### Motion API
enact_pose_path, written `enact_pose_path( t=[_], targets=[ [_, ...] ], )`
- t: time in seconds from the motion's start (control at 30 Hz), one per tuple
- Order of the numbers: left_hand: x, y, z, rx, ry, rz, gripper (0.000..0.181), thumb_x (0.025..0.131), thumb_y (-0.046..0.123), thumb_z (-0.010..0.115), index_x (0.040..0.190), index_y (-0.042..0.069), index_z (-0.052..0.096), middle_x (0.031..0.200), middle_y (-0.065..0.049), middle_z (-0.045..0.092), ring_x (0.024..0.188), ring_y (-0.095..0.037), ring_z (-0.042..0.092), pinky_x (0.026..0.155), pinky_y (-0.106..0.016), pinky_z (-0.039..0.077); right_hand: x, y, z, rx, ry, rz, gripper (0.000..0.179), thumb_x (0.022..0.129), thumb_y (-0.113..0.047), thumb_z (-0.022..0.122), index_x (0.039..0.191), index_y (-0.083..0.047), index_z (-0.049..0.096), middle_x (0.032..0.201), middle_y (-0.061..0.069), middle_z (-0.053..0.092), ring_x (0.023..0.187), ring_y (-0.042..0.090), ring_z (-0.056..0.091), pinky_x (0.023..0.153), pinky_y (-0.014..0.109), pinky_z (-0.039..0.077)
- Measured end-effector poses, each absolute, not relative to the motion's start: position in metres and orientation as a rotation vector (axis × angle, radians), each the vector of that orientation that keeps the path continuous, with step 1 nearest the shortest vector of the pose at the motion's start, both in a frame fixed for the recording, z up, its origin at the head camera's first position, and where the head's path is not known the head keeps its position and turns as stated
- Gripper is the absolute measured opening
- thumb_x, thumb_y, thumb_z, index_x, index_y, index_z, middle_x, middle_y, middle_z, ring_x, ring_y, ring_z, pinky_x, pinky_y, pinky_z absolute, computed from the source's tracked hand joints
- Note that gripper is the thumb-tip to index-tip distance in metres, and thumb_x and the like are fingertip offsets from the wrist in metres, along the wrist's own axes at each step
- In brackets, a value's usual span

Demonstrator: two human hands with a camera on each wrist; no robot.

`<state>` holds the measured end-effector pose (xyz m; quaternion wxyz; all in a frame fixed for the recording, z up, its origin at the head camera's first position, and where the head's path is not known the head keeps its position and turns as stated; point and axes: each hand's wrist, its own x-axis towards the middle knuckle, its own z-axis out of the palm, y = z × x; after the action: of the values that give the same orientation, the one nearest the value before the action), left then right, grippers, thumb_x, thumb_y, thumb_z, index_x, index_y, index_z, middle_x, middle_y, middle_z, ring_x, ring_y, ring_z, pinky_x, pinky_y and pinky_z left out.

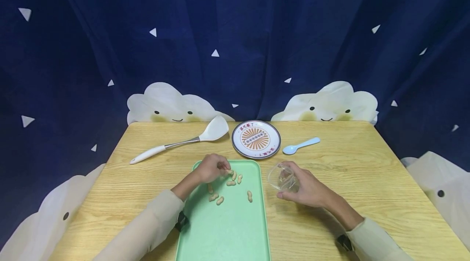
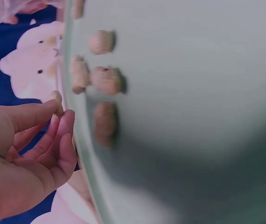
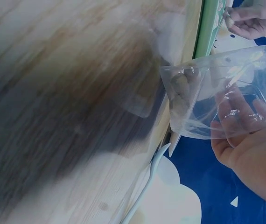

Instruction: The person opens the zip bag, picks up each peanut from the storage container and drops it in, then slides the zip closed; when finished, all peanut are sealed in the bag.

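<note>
Behind everything hangs a dark blue curtain (image 1: 238, 20) printed with white triangles and clouds, and below it a grained wooden table (image 1: 352, 171) spreads under both sets of fingers. Thumb and fingertips of the left hand (image 1: 212, 168) pinch one peanut (image 2: 56, 96) over the far part of a green tray (image 1: 227, 232), with loose peanuts (image 1: 231, 183) lying just beside and nearer than those fingers. The right hand's (image 1: 306, 185) fingers curl round a clear plastic container (image 1: 274, 177) beside the tray, more peanuts (image 3: 182, 88) showing through its wall. Slipping seems the likeliest trouble: so small a shell, held only by the tips, could drop if the pinch loosened or knocked the container's edge. Too hard a squeeze might buckle that glossy plastic (stiff or soft, I can't quite tell) and spill its contents. Shells look tan, waisted and knobbly against the tray's smooth floor and raised rim. Beyond the fingers sit a round plate (image 1: 256, 139), a pale blue spoon (image 1: 302, 145) and a white-headed spatula (image 1: 214, 129) with a metal shank.
</note>
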<state>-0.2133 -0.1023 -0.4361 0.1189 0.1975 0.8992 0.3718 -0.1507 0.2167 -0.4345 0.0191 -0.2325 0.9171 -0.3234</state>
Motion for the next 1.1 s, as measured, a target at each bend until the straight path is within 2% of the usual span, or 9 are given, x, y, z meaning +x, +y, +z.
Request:
enact_pose_path(
  t=[0.23,0.47,0.7,1.1],
  targets=[
    [-0.213,-0.092,-0.422,0.612,2.679,1.293,0.005,0.084,0.009,0.069,0.089,0.01,0.071,0.086,-0.002,0.07,0.081,-0.013,0.064,0.074,-0.027,0.052,-0.151,0.216,-0.435,-0.726,2.845,-0.999,0.081,0.071,-0.048,0.078,0.136,-0.018,0.04,0.105,-0.003,0.064,0.099,0.018,0.062,0.086,0.041,0.048],
    [-0.204,-0.072,-0.407,0.668,2.564,1.449,0.008,0.084,0.009,0.07,0.092,0.008,0.071,0.087,-0.004,0.069,0.08,-0.011,0.062,0.074,-0.025,0.051,-0.15,0.216,-0.435,-0.701,2.843,-0.991,0.081,0.071,-0.049,0.077,0.136,-0.018,0.04,0.107,-0.002,0.064,0.101,0.019,0.062,0.087,0.042,0.048],
    [-0.188,-0.046,-0.398,0.752,2.45,1.406,0.007,0.086,0.015,0.07,0.092,0.014,0.072,0.086,0.002,0.069,0.08,-0.006,0.06,0.071,-0.021,0.05,-0.151,0.216,-0.437,-0.711,2.83,-1.01,0.078,0.071,-0.048,0.078,0.134,-0.022,0.04,0.106,-0.002,0.064,0.099,0.017,0.062,0.084,0.039,0.049],
    [-0.175,-0.019,-0.39,0.861,2.389,1.481,0.011,0.086,0.015,0.069,0.095,0.009,0.072,0.088,-0.002,0.07,0.081,-0.006,0.061,0.069,-0.019,0.049,-0.151,0.215,-0.436,-0.754,2.824,-1.037,0.075,0.072,-0.048,0.077,0.133,-0.024,0.04,0.105,-0.003,0.064,0.096,0.014,0.062,0.082,0.038,0.049]
  ],
)
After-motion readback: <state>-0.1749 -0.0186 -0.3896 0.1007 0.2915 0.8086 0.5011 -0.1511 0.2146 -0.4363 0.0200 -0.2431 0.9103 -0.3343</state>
